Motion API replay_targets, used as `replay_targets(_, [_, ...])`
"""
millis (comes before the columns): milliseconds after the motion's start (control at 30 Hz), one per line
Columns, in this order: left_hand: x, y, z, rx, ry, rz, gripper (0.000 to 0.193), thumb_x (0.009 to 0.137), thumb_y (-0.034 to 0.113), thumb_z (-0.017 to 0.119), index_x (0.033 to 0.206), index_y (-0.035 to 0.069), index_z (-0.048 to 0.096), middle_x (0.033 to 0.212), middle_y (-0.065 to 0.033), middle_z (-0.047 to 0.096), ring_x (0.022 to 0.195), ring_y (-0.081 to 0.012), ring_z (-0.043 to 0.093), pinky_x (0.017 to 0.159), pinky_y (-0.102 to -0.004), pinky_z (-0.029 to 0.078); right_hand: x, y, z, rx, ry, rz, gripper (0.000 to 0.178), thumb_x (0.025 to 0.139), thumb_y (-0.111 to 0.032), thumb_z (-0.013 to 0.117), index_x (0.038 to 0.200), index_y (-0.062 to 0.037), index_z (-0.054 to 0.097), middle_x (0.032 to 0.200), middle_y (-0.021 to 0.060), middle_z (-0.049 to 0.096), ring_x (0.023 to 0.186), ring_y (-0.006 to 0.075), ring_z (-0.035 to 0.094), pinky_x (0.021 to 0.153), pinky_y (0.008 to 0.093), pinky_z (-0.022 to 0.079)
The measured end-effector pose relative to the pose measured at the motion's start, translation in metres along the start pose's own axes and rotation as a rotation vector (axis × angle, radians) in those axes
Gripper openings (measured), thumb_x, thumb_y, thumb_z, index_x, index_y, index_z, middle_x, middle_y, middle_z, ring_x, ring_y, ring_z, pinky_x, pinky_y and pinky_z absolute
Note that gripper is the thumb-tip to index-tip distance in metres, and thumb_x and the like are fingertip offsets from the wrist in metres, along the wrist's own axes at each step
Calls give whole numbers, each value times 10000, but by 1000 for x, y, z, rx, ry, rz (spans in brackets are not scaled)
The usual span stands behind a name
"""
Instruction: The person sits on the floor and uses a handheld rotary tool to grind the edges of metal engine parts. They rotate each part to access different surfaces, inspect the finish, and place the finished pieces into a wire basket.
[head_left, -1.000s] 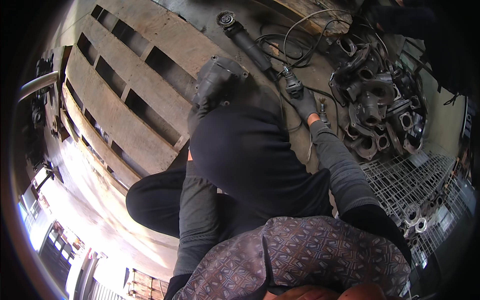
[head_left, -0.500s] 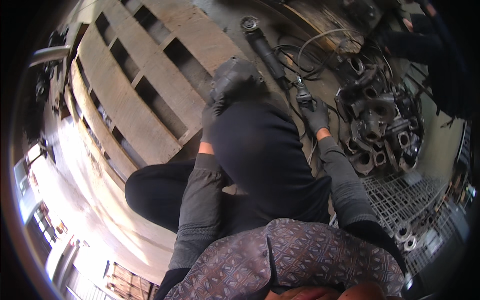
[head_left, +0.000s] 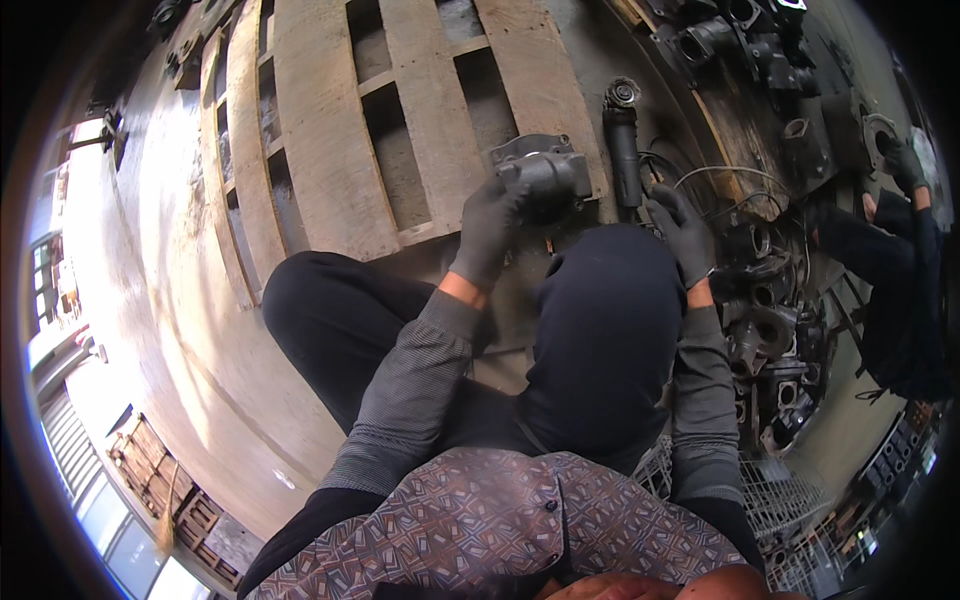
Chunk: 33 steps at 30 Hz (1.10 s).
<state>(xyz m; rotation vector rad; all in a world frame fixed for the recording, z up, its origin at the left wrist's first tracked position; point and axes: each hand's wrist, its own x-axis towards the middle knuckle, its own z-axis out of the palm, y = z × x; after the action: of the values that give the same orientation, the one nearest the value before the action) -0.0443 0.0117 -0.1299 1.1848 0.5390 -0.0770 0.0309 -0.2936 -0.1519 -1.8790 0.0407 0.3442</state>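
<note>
A dark metal casting (head_left: 552, 185) with a flanged end rests at the near edge of the wooden pallet. My left hand (head_left: 488, 232), in a grey glove, is closed on the casting's left side. Beyond my raised right knee, my gloved right hand (head_left: 685, 235) has its fingers curved and apart, with nothing visible in it. A long black angle grinder (head_left: 622, 145) lies on the floor just ahead of that hand, its round head pointing away. The small grinder seen earlier is not visible now.
The slatted pallet (head_left: 320, 130) spreads ahead and left. Cables (head_left: 735, 172) curl beside a wooden beam (head_left: 735, 130). Dirty castings (head_left: 765, 335) are heaped at right, near a wire rack (head_left: 785, 495). Another person's gloved hand (head_left: 905, 165) touches a casting at far right.
My right hand has let go of the small grinder and drawn back beside my knee. My left hand stays at the casting, which now shows more fully. The view has swung.
</note>
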Motion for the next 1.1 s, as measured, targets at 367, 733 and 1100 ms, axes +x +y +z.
replay_targets(367, [-13, 42, 12, 14, -13, 180, 363, 1013, 123, 657, 1318, -70, 626, 1202, -106, 715, 1093, -155, 648, 969, -299, 506, 43, -72, 51, 273, -404, 5, 376, 1005, -199, 694, 1312, 16, 668, 1204, 69, 716, 1109, 131, 646, 986, 282, 497])
replay_targets(733, [-16, 37, 23, -119, -93, 131, 365, 1042, 137, 629, 1352, -55, 606, 1258, -97, 692, 1126, -149, 634, 998, -301, 500, 37, -81, 54, 365, -536, 104, 433, 972, -134, 727, 1363, 23, 623, 1171, 18, 706, 1022, 79, 623, 905, 258, 508])
replay_targets(1100, [-7, 16, 34, -160, -168, -145, 371, 1061, 171, 603, 1375, -26, 583, 1238, -106, 686, 1111, -167, 653, 966, -315, 546, 41, -68, 38, -69, -369, -217, 411, 932, -155, 782, 1283, 26, 668, 1204, 75, 691, 1084, 132, 632, 945, 293, 508])
